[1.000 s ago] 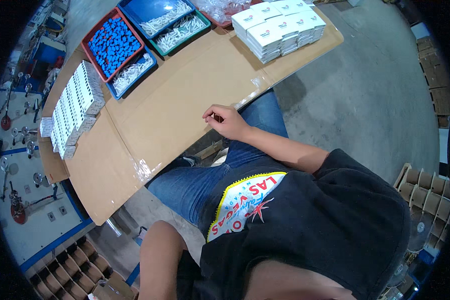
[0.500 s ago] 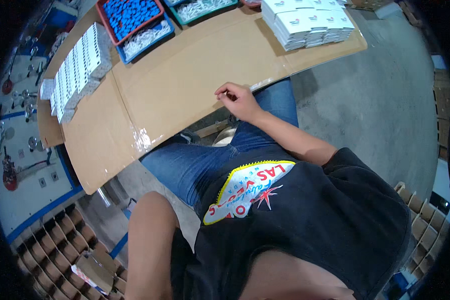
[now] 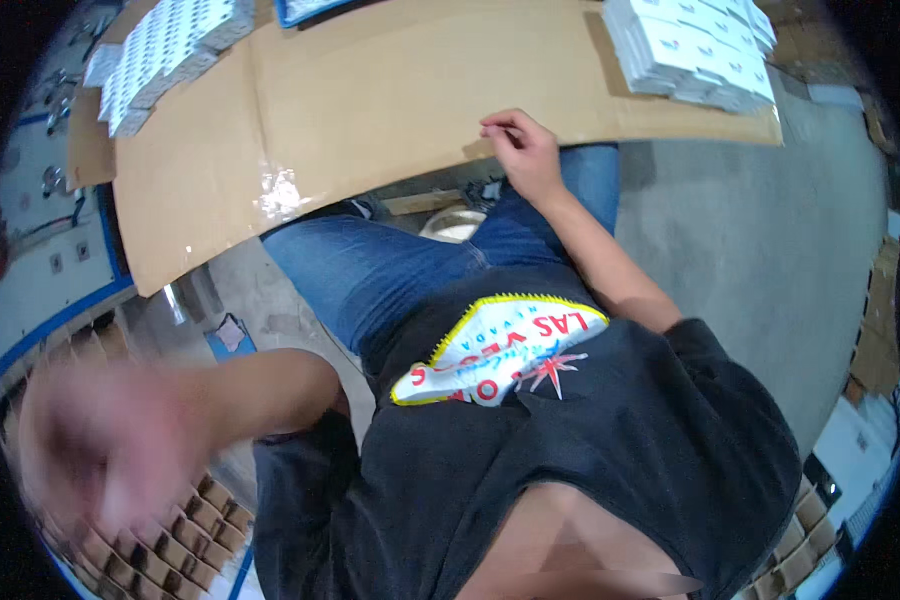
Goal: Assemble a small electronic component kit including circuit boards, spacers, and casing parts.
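Note:
My right hand [image 3: 528, 155] is over the near edge of a cardboard-covered table [image 3: 390, 90], above my right thigh. Its fingers are curled and the thumb meets their tips; whatever is in them, if anything, is too small to make out. Far out at the lower left, my left hand [image 3: 120, 440] is raised and smeared by motion. It hangs in front of a divided cardboard crate [image 3: 205, 525], and its fingers cannot be made out.
Stacked white printed boxes [image 3: 685, 50] stand at the table's right. Rows of small white boxes [image 3: 175, 55] line its left side. A blue tray [image 3: 310, 10] shows at the far edge. Below the table is a pale round container [image 3: 455, 224]. Beyond lies grey floor [image 3: 750, 220].
My left hand has come into view at the lower left as the forearm swung outward. The view has shifted, so most trays have left the top. My right hand stays curled by the table edge.

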Demonstrator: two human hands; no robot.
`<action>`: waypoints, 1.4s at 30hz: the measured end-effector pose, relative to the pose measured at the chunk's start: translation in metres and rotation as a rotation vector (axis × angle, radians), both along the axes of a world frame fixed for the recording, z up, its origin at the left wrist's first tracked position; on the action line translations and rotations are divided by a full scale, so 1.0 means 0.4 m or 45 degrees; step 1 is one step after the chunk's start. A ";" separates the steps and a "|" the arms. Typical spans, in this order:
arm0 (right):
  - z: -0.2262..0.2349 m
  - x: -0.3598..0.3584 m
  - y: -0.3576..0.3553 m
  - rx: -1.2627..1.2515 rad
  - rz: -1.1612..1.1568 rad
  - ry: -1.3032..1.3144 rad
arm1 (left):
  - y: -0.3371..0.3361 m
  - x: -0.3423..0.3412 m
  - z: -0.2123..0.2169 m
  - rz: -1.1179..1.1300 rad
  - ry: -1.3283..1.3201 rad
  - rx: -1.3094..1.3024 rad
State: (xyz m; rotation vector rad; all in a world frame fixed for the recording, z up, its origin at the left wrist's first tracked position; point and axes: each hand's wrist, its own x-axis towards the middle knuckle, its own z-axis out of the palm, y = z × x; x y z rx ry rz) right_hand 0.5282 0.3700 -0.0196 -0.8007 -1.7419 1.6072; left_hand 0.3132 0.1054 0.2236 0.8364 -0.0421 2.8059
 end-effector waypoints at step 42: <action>0.008 0.091 0.019 -0.107 -0.182 0.111 | 0.272 -0.148 -1.130 -1.226 -1.293 -1.434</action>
